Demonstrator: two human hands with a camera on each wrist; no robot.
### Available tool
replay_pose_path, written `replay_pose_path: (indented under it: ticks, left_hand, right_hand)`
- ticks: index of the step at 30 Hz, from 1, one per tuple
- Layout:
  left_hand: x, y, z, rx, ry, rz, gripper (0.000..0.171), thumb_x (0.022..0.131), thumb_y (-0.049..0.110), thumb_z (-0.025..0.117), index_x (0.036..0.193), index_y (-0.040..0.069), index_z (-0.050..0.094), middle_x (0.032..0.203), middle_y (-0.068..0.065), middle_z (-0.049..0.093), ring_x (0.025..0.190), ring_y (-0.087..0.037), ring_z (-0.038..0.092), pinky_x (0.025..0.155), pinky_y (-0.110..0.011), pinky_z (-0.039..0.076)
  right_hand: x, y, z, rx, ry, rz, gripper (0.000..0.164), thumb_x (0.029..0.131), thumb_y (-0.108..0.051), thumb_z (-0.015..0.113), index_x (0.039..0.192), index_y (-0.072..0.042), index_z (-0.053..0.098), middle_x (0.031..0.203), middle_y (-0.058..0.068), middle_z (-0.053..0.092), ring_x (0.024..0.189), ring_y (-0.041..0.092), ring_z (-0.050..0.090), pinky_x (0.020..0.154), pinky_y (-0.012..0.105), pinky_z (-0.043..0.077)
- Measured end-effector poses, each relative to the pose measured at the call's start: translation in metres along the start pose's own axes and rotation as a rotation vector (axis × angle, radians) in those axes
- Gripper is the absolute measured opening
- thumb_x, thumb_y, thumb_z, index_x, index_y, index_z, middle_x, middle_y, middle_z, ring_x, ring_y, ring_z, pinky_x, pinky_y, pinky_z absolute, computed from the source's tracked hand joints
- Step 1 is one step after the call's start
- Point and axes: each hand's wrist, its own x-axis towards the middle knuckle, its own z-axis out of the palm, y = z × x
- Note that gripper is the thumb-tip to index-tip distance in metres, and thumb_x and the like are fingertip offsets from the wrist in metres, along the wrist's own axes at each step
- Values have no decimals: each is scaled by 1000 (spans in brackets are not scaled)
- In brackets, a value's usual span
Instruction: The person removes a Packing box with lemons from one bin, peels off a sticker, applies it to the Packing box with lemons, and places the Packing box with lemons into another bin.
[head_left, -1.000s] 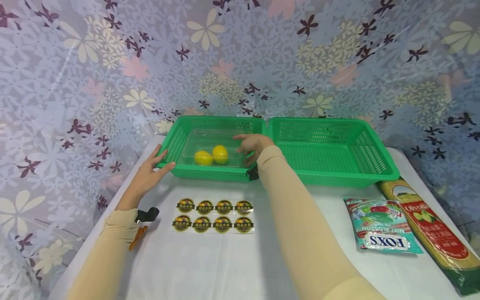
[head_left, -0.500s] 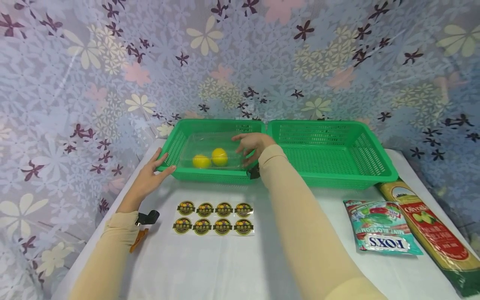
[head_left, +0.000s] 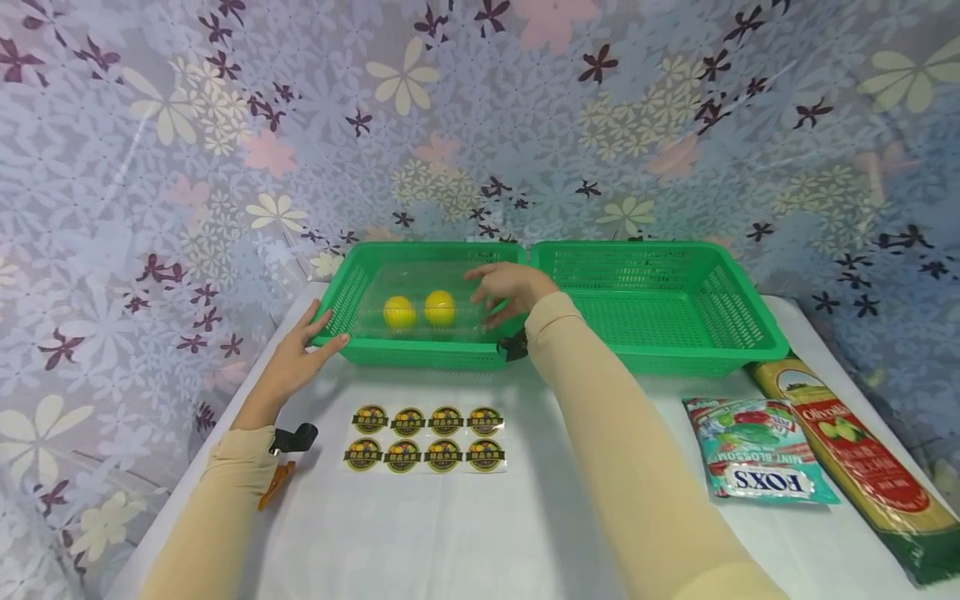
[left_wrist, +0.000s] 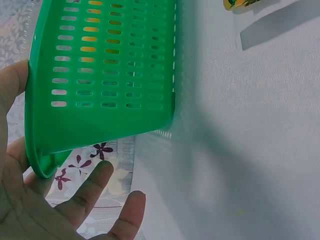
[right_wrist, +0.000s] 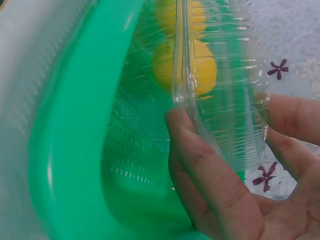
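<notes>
In the left green basket [head_left: 420,358] a clear plastic box [head_left: 397,275] holds two yellow lemons [head_left: 440,308] that lie slightly apart. My right hand [head_left: 510,287] grips the box's right end. Thumb and fingertips stand on either side of its ribbed wall in the right wrist view, where the lemons show through the plastic. At the basket's left front corner my left hand [head_left: 296,358] holds the rim, thumb on the front side. The left wrist view shows two fingers of that hand spread free below the green corner [left_wrist: 47,165].
A second green basket [head_left: 630,317] stands right beside the first. In front lies a sheet of round fruit stickers [head_left: 423,439]. A Fox's candy bag [head_left: 761,454] and an Olivoila pasta pack [head_left: 862,458] lie at the right. Something orange [head_left: 277,485] sits by the left wrist.
The clear box has shifted a little left, and the lemons in it have moved apart, the left one rolling left. Both hands keep nearly the same places.
</notes>
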Motion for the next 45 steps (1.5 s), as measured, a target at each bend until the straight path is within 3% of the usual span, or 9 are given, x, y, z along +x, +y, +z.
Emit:
replay_pose_path:
  ticks: [13,17,20,23,27,31,36,45]
  left_hand:
    - [-1,5,1,6,0,-1,80,109,49,60,172,15,23,183,3,-4,161,-55,21,125,-76,25]
    - [-1,4,0,4,6,0,82,109,52,59,172,15,23,182,3,-4,161,-54,21,125,-75,25]
    - [0,3,-2,-9,15,2,83,108,54,60,172,15,24,182,4,-4,162,-54,19,125,-75,25]
    - [-1,2,-3,-27,26,5,83,108,53,61,172,14,24,182,4,-4,163,-52,17,125,-76,23]
    - [-1,2,-1,-37,21,4,83,108,51,61,172,13,24,182,4,-4,163,-52,16,125,-76,23]
    - [0,2,0,-33,16,0,83,108,51,61,172,13,24,182,4,-3,163,-53,18,125,-76,25]
    - [0,3,1,-33,20,7,81,109,49,61,172,14,24,182,4,-3,163,-52,18,125,-75,25]
    - [0,0,2,-24,9,6,81,109,50,59,172,15,23,182,3,-5,163,-53,16,125,-76,24]
  right_hand:
    - [-19,-1,-17,-50,2,-84,67,111,-6,53,171,-25,31,161,22,42,83,25,50,107,53,58]
    - [-26,-4,-20,-53,-14,-120,67,111,-6,53,171,-24,31,156,20,42,111,36,64,108,56,57]
    - [-31,-7,-23,-57,-20,-143,67,110,-6,53,171,-24,31,144,21,44,138,47,58,107,56,58]
    - [-37,-7,-25,-68,-12,-159,67,110,-7,55,170,-27,32,136,21,45,139,49,58,104,54,60]
    - [-44,-2,-29,-90,-8,-159,70,110,-8,56,171,-30,31,158,22,40,136,48,60,101,49,62]
    - [-53,6,-36,-78,-21,-159,70,110,-7,56,171,-31,31,178,17,19,145,48,54,103,50,61]
    - [-69,14,-46,-69,-20,-187,69,110,-7,56,171,-30,31,180,16,12,148,50,51,105,53,60]
    - [-105,26,-56,-135,20,-210,69,111,-11,57,171,-31,30,181,14,12,146,52,52,105,51,61]
